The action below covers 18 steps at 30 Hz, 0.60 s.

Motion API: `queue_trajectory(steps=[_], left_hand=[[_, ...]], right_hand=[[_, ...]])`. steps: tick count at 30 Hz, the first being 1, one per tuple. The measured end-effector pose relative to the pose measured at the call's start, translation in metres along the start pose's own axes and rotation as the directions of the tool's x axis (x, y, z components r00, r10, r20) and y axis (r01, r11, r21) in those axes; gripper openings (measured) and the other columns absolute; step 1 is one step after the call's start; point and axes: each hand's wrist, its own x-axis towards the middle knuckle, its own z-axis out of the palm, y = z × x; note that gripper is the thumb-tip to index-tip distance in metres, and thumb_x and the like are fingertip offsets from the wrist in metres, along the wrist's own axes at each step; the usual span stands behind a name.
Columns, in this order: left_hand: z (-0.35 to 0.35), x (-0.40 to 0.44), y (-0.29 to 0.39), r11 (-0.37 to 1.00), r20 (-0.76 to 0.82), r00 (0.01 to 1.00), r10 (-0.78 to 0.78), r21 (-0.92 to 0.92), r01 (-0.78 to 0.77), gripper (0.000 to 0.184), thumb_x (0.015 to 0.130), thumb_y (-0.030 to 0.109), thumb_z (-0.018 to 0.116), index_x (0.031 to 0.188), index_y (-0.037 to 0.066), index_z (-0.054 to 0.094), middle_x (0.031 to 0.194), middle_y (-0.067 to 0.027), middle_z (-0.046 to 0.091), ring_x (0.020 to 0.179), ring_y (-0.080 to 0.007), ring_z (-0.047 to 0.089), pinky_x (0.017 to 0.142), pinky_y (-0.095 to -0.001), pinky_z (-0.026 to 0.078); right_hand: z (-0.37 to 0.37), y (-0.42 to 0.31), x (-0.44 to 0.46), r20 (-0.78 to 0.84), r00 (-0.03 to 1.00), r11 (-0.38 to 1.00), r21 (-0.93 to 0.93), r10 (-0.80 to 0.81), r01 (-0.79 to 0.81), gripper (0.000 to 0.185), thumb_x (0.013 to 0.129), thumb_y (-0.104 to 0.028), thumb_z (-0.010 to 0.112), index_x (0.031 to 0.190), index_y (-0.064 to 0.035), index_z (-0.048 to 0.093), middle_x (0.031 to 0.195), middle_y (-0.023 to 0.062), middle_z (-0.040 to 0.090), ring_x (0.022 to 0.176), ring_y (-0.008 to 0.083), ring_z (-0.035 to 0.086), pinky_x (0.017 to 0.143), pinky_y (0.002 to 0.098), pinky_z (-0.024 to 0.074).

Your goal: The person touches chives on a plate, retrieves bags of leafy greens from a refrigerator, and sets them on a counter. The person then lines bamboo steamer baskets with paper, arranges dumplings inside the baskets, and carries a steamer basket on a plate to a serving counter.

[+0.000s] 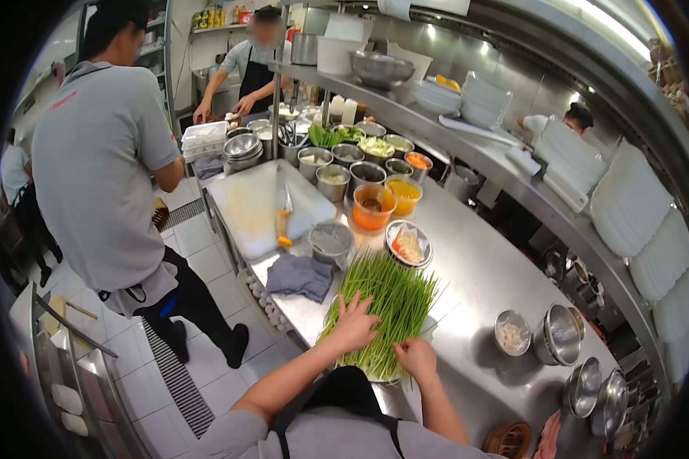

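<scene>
A large heap of long green stalks lies on the steel counter right in front of me. My left hand rests on the left part of the heap with its fingers spread. At the lower right edge of the stalks is my right hand, its fingers curled and pinched together; what they hold, if anything, is too small to make out. Beyond the heap stand a small bowl with pale and red food and a grey tub. A folded grey cloth lies to the left.
A knife with an orange handle lies on a white cutting board. Tubs of sauce stand behind. Metal bowls sit at right, under a steel shelf. A co-worker stands at left, another person beyond the counter.
</scene>
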Motion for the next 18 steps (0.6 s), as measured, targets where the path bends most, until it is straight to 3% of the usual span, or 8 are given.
queue_trajectory(steps=[1, 5, 7, 10, 12, 15, 17, 18], left_hand=[[0.001, -0.001, -0.002, 1.000, -0.022, 1.000, 0.009, 0.001, -0.009, 0.030, 0.072, 0.027, 0.066, 0.101, 0.017, 0.067, 0.136, -0.0171, 0.036, 0.132, -0.0413, 0.018, 0.102, -0.0666, 0.006], [0.008, -0.007, -0.009, 1.000, -0.023, 1.000, -0.005, 0.019, 0.005, 0.033, 0.072, 0.030, 0.067, 0.102, 0.017, 0.067, 0.135, -0.0177, 0.037, 0.131, -0.0410, 0.019, 0.101, -0.0671, 0.005], [0.009, -0.010, -0.010, 1.000, 0.001, 1.000, -0.017, 0.007, 0.017, 0.034, 0.071, 0.032, 0.067, 0.102, 0.017, 0.066, 0.135, -0.0180, 0.037, 0.132, -0.0409, 0.019, 0.101, -0.0674, 0.005], [0.007, -0.014, -0.010, 1.000, 0.014, 0.999, -0.029, 0.012, 0.029, 0.036, 0.072, 0.032, 0.067, 0.104, 0.017, 0.065, 0.136, -0.0177, 0.036, 0.132, -0.0407, 0.019, 0.102, -0.0658, 0.006], [0.006, -0.017, -0.010, 0.999, 0.032, 0.998, -0.045, 0.006, 0.044, 0.036, 0.072, 0.032, 0.067, 0.105, 0.017, 0.065, 0.137, -0.0175, 0.035, 0.132, -0.0405, 0.020, 0.103, -0.0641, 0.006], [0.006, -0.014, -0.017, 0.999, -0.085, 0.996, -0.033, -0.039, 0.030, 0.033, 0.073, 0.028, 0.067, 0.103, 0.015, 0.065, 0.134, -0.0168, 0.039, 0.130, -0.0380, 0.026, 0.102, -0.0644, 0.011], [0.001, -0.015, -0.026, 0.975, -0.242, 0.969, -0.040, -0.222, -0.016, 0.030, 0.073, 0.023, 0.066, 0.101, 0.014, 0.064, 0.127, -0.0174, 0.045, 0.124, -0.0353, 0.035, 0.103, -0.0565, 0.020], [-0.003, -0.015, -0.031, 0.975, -0.244, 0.969, -0.038, -0.222, -0.018, 0.030, 0.073, 0.023, 0.066, 0.101, 0.014, 0.064, 0.127, -0.0174, 0.045, 0.124, -0.0353, 0.035, 0.103, -0.0565, 0.020]], right_hand=[[0.000, 0.000, 0.000, 0.080, 0.996, 0.998, -0.045, 0.036, -0.033, 0.027, 0.075, -0.032, 0.066, 0.070, -0.0054, 0.066, 0.066, 0.0132, 0.062, 0.064, 0.0322, 0.060, 0.060, 0.0420, 0.0479], [0.008, 0.004, 0.003, 0.060, 0.998, 0.996, -0.080, -0.024, 0.029, 0.027, 0.074, -0.033, 0.068, 0.073, -0.0053, 0.067, 0.065, 0.0122, 0.062, 0.062, 0.0311, 0.060, 0.059, 0.0406, 0.0477], [0.007, 0.000, 0.007, -0.169, 0.985, 0.997, 0.058, -0.045, 0.056, 0.025, 0.073, -0.030, 0.068, 0.073, -0.0054, 0.066, 0.063, 0.0114, 0.061, 0.062, 0.0295, 0.060, 0.058, 0.0391, 0.0477], [-0.005, -0.013, 0.010, -0.249, 0.967, 0.994, 0.083, -0.052, 0.074, 0.023, 0.073, -0.027, 0.069, 0.071, -0.0049, 0.065, 0.064, 0.0117, 0.059, 0.061, 0.0289, 0.059, 0.057, 0.0386, 0.0474], [0.001, -0.006, 0.011, -0.218, 0.970, 0.993, 0.039, -0.103, 0.114, 0.021, 0.073, -0.025, 0.068, 0.070, -0.0046, 0.064, 0.065, 0.0122, 0.059, 0.062, 0.0295, 0.059, 0.058, 0.0391, 0.0473], [-0.002, -0.002, 0.007, -0.219, 0.967, 0.991, -0.014, -0.130, 0.130, 0.018, 0.074, -0.022, 0.066, 0.070, -0.0043, 0.064, 0.067, 0.0135, 0.059, 0.063, 0.0307, 0.058, 0.059, 0.0401, 0.0473], [-0.003, 0.001, 0.003, -0.245, 0.964, 0.995, -0.022, -0.101, 0.099, 0.017, 0.075, -0.021, 0.066, 0.070, -0.0043, 0.064, 0.069, 0.0141, 0.059, 0.063, 0.0312, 0.058, 0.059, 0.0406, 0.0473], [-0.003, 0.006, 0.003, -0.281, 0.958, 0.998, -0.024, -0.061, 0.057, 0.017, 0.075, -0.021, 0.065, 0.070, -0.0047, 0.064, 0.069, 0.0142, 0.059, 0.064, 0.0315, 0.058, 0.060, 0.0406, 0.0476]])
